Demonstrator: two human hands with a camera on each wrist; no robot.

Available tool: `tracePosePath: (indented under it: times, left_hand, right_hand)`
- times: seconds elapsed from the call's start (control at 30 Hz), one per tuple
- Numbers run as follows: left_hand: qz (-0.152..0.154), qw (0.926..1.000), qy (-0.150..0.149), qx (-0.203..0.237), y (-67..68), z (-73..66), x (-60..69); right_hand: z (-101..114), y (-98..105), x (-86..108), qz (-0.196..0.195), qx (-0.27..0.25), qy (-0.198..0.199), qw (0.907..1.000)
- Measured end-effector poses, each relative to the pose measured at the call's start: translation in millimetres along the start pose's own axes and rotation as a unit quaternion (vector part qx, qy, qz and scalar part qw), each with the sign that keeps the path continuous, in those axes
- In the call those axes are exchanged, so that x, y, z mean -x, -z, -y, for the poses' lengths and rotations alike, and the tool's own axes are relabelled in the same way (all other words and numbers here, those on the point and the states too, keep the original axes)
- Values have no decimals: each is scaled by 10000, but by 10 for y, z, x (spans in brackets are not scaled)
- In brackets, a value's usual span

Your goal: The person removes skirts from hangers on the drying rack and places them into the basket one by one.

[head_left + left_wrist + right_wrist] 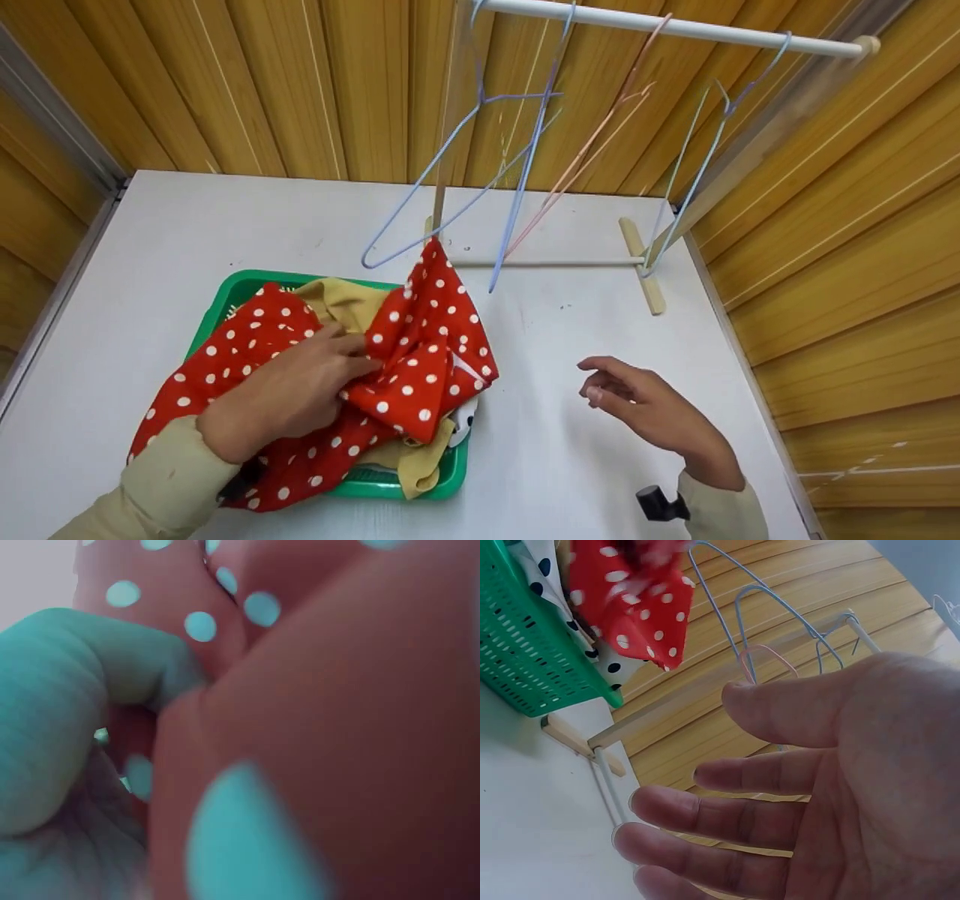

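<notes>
A red cloth garment with white polka dots spreads over a green plastic basket on the white table. My left hand grips a fold of the garment above the basket; in the left wrist view thumb and finger pinch the red fabric. Part of the garment stands up in a peak at the basket's right. My right hand hovers to the right of the basket, fingers loosely bent, holding nothing. In the right wrist view its fingers are spread apart.
Tan cloth and a white cloth with black dots lie in the basket. Behind stands a rack with a white rail, where blue hangers, a pink hanger and a pale blue-green hanger hang. Wood-patterned walls enclose the table.
</notes>
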State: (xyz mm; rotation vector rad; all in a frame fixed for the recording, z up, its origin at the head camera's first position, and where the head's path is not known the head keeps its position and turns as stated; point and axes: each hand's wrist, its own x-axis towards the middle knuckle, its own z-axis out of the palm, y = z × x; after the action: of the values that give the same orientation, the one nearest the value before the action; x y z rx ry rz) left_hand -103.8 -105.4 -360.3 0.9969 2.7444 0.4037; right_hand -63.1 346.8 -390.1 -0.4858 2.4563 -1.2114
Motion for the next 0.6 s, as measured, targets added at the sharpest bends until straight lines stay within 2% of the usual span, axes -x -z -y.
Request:
tracePosePath:
  times: [0.07, 0.17, 0.27, 0.33, 0.37, 0.43, 0.5, 0.53, 0.6]
  left_hand:
    - [191, 9996, -30, -203, -177, 33, -61]
    - [548, 9973, 110, -474, -367, 73, -178]
    - [843, 9921, 196, -912, -454, 88, -286]
    - [878, 9897, 196, -1109, -478, 101, -315]
    - [820, 9907, 189, -1067, -481, 107, -314]
    - [518, 9958, 190, -731, -477, 118, -289]
    - [198, 9994, 285, -39, -457, 114, -258]
    - [78, 9984, 391, 395, -438, 104, -252]
    - [-57, 9907, 615, 1214, -390, 73, -280]
  right_hand:
    - [-5, -12, 8, 49, -17, -42, 10000]
    - [-12, -21, 7, 98, -35, -90, 9999]
    - [-16, -40, -21, 128, -62, -95, 9999]
    - [-21, -64, -41, 162, -84, -90, 9998]
    - [-25, -75, -46, 184, -96, -96, 9997]
    - [-36, -84, -48, 231, -112, -112, 9996]
    - [-46, -84, -47, 268, -119, -112, 9995]
    - [-51, -80, -48, 274, -119, -110, 9995]
    - [-55, -70, -55, 266, -116, -91, 9995]
